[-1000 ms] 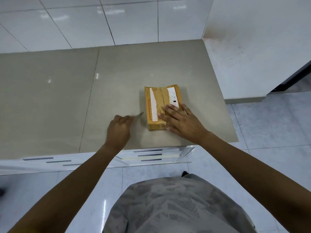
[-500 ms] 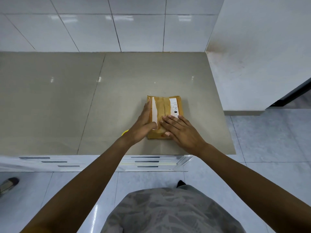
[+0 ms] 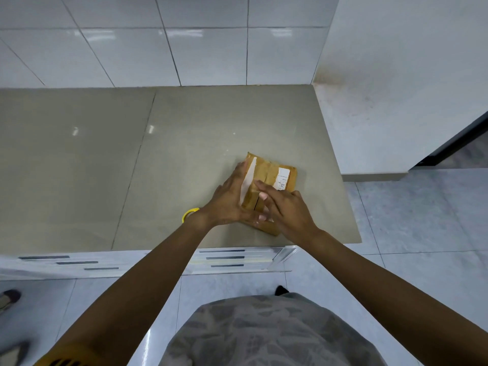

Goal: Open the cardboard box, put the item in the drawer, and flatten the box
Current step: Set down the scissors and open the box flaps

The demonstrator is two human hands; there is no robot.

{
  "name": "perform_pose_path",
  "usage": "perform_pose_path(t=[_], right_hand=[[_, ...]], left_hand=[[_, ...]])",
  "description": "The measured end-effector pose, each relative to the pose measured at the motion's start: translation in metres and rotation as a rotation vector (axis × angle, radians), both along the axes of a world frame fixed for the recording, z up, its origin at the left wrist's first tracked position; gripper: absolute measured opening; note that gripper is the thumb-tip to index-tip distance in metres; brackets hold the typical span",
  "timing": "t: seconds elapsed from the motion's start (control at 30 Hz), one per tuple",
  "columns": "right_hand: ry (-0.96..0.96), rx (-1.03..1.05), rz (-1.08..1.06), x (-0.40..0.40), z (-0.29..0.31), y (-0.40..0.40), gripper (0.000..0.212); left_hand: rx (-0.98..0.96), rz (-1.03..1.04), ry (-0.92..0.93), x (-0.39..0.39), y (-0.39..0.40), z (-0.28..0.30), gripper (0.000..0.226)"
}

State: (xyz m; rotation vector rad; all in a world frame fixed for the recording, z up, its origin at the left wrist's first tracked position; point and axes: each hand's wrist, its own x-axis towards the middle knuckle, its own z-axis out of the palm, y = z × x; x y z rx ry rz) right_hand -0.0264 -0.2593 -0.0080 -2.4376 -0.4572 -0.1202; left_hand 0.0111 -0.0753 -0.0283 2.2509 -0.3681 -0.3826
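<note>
The left hand [image 3: 228, 200] lies against the left side of the flat brown cardboard box [image 3: 268, 186], fingers extended along its edge and thumb curled over the near end, gripping it. The right hand [image 3: 286, 211] rests on top of the box with its fingers half curled, the fingertips [image 3: 260, 184] pressing at the centre seam; whether they have entered the seam cannot be determined. The box sits on the beige stone counter [image 3: 184, 159], near the front right corner, turned slightly off square, flaps closed. A white strip [image 3: 248, 179] runs along its left part and a white printed label [image 3: 283, 178] lies on its right; the print is too small to read. The near end of the box is hidden by both hands. A yellow object [image 3: 188, 214] projects from behind the left wrist, mostly covered. White drawer fronts [image 3: 227, 258] with dark handle strips sit below the counter edge.
</note>
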Motion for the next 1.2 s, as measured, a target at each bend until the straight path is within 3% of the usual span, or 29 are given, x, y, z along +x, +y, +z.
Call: perform_pose_path(t=[0.2, 0.33, 0.4, 0.53, 0.83, 1.0, 1.2], right_hand=[[0.183, 0.154, -0.073, 0.007, 0.013, -0.004, 0.038], [0.355, 0.462, -0.224, 0.021, 0.029, -0.003, 0.031], [0.422, 0.538, -0.273, 0.029, 0.038, -0.004, 0.029], [0.513, 0.513, -0.297, 0.038, 0.046, -0.012, 0.032], [0.676, 0.772, -0.528, 0.040, 0.059, -0.024, 0.033], [0.772, 0.933, -0.617, 0.036, 0.059, -0.028, 0.026], [0.713, 1.019, -0.716, 0.030, 0.057, -0.048, 0.033]], left_hand=[[0.360, -0.101, 0.016, 0.012, -0.004, 0.022, 0.129], [0.402, 0.210, -0.023, -0.011, -0.045, 0.041, 0.091], [0.447, 0.254, -0.010, -0.025, -0.065, 0.034, 0.096], [0.688, 0.093, -0.062, -0.026, -0.060, 0.011, 0.120], [0.710, -0.346, -0.092, 0.012, -0.012, 0.033, 0.116], [0.743, -0.269, -0.108, 0.004, -0.016, 0.016, 0.117], [0.769, -0.168, -0.206, -0.003, -0.020, 0.009, 0.107]])
